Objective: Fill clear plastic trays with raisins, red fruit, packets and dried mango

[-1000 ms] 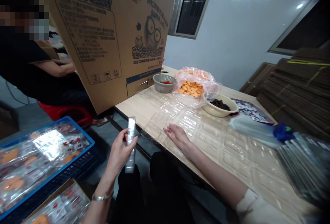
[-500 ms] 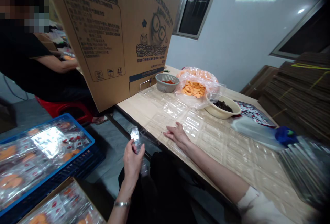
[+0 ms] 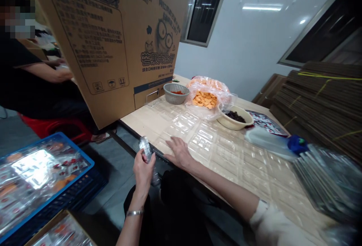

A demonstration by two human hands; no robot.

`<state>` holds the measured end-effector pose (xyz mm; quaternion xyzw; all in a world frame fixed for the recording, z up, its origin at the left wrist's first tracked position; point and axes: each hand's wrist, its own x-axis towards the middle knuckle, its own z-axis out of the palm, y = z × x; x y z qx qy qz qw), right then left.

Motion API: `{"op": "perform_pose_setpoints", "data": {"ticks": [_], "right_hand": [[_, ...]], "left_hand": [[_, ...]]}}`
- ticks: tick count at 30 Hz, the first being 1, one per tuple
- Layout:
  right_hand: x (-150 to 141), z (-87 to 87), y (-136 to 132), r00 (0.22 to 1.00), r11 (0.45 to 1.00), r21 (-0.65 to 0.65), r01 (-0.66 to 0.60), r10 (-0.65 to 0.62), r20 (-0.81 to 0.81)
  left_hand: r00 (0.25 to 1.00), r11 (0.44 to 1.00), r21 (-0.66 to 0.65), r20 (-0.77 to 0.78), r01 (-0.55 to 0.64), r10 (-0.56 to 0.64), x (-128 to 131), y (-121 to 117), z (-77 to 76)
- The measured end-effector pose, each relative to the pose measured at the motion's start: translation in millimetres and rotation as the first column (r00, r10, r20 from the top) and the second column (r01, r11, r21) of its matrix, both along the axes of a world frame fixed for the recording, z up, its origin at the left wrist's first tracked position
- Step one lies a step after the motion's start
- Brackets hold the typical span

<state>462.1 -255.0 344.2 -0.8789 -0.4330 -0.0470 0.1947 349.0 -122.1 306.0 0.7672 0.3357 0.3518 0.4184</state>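
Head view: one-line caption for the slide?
Left hand grips a clear plastic strip while right hand rests on clear blister trays spread over the table.

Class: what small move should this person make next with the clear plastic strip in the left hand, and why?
Probably lower the clear plastic strip onto the blister tray: the left hand holds it beside the table edge, and the right hand rests on that tray.

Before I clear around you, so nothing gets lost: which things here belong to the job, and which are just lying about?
Belonging to the job, it seems:
left hand gripping a clear plastic sleeve; right hand on the clear blister trays; blue crate of packed snacks.

Probably just lying about:
stacked flattened cardboard; red stool.
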Motion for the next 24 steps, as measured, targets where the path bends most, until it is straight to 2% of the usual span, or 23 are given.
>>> {"op": "perform_pose_setpoints", "data": {"ticks": [2, 4, 10, 13, 15, 16, 18, 19, 21, 24], "right_hand": [[-4, -4.7, 6, 0.997, 0.993, -0.105, -0.048, 0.054, 0.056], [-7, -9.5, 9, 0.995, 0.988, -0.15, -0.027, 0.041, 0.09], [-9, -12.1, 11, 0.995, 0.994, -0.098, -0.038, 0.046, 0.084], [-3, -3.3, 10, 1.0, 1.0, 0.005, 0.01, -0.01, -0.025], [-4, 8.1, 8, 0.989, 0.984, 0.177, 0.021, 0.005, -0.147], [-7, 15.4, 6, 0.972, 0.958, 0.284, 0.027, 0.041, -0.231], [-19, 31.6, 3, 0.883, 0.877, 0.476, 0.071, 0.167, -0.439], [-27, 39.8, 1, 0.804, 0.834, 0.539, 0.118, 0.238, -0.545], [-45, 54.2, -1, 0.613, 0.769, 0.596, 0.229, 0.362, -0.702], [-69, 67.2, -1, 0.382, 0.709, 0.612, 0.35, 0.488, -0.785]], "left_hand": [[1.0, 1.0, 0.005, 0.007, -0.024, 0.024, -6, 2, 6.2], [0.999, 0.999, 0.014, 0.014, -0.042, 0.042, -14, 5, 14.0], [0.999, 0.999, -0.006, 0.031, -0.034, 0.034, -33, 6, 38.0], [0.998, 0.997, -0.082, 0.07, 0.011, -0.005, -37, -1, 49.0], [0.993, 0.986, -0.144, 0.101, 0.079, -0.065, -40, -6, 55.9], [0.988, 0.975, -0.182, 0.116, 0.125, -0.105, -42, -9, 59.3], [0.97, 0.941, -0.255, 0.152, 0.222, -0.188, -46, -14, 66.5], [0.958, 0.92, -0.281, 0.171, 0.272, -0.231, -48, -16, 70.4], [0.932, 0.889, -0.293, 0.203, 0.351, -0.301, -52, -22, 78.2], [0.909, 0.874, -0.269, 0.22, 0.405, -0.354, -57, -31, 87.5]]}}
